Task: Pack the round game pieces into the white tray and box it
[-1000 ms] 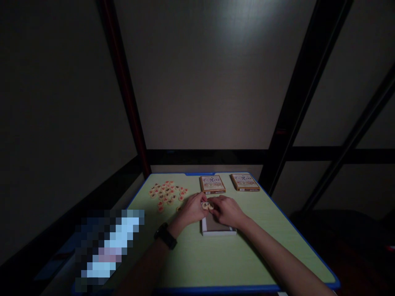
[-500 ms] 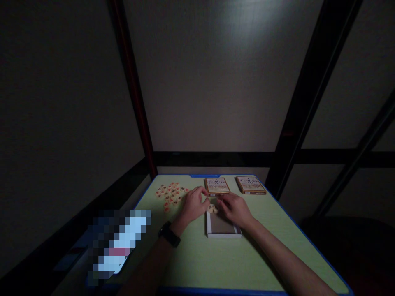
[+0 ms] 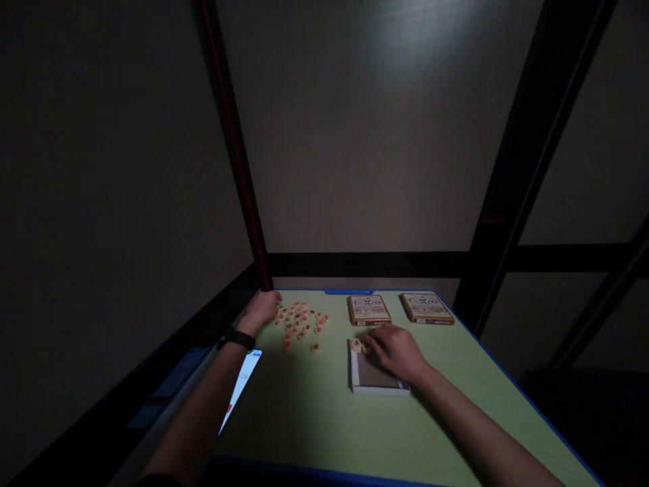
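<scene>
Several round Chinese chess pieces [image 3: 299,325], with red or dark characters, lie scattered on the left part of the green table. At the far left of that group is my left hand [image 3: 260,310], its fingers curled by the outermost pieces; what they hold, if anything, is hidden. An open shallow box tray [image 3: 381,390] with white sides sits in front of my right hand [image 3: 398,352]. The right fingers are closed around a chess piece [image 3: 366,347] at the tray's far edge, beside another chess piece [image 3: 356,345] in the far left corner.
Two flat printed boxes lie at the back: one box [image 3: 370,310] behind the tray, the other box [image 3: 426,308] farther right. A lit phone or tablet screen [image 3: 238,389] is under my left forearm. The green table [image 3: 304,419] has a blue rim, with walls behind.
My left hand has moved from beside the tray to the far left of the loose pieces. My right hand stays at the tray. The camera view has shifted slightly.
</scene>
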The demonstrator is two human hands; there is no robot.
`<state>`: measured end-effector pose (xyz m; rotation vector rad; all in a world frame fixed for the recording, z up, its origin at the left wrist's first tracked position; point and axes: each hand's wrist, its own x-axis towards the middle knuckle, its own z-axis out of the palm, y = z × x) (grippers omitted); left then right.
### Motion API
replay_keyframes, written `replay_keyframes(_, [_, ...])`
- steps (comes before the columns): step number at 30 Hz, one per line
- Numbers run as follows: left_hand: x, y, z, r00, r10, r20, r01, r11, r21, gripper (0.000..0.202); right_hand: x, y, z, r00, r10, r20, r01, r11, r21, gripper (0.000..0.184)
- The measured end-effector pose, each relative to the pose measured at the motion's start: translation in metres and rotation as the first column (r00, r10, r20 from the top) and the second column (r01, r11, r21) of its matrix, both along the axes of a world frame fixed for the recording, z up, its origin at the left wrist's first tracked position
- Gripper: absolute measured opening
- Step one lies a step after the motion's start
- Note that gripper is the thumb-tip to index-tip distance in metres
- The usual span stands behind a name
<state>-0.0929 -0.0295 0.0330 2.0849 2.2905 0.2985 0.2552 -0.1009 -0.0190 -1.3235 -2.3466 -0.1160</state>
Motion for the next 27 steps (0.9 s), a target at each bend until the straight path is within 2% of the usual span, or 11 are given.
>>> replay_keyframes(3, [-0.011,0.011,-0.008,0.999,-0.048,0.015,0.049,0.997,-0.063,0.047,0.0,-0.001,0.001,1.0,-0.002,0.013,0.002,1.0,-0.022,0.032])
replay_keyframes(6, [-0.012,0.023,-0.019,0.992,-0.12,0.049,0.123,0.989,-0.085,0.049,0.0,-0.001,0.001,1.0,0.008,0.019,-0.008,0.999,-0.038,0.032])
replay_keyframes(12, [-0.011,0.035,-0.033,0.981,-0.178,0.08,0.185,0.978,-0.093,0.042,0.0,0.0,0.0,0.999,0.011,0.044,-0.009,0.999,-0.048,0.031])
replay_keyframes(18, [-0.017,0.033,-0.033,0.98,-0.19,0.059,0.196,0.974,-0.11,0.029,-0.001,-0.001,0.002,0.996,0.003,0.087,0.004,0.997,-0.081,0.029])
replay_keyframes(27, [-0.012,0.032,-0.032,0.982,-0.187,-0.01,0.185,0.977,-0.108,0.039,-0.001,-0.002,0.003,0.998,0.013,0.063,-0.008,0.997,-0.072,0.029])
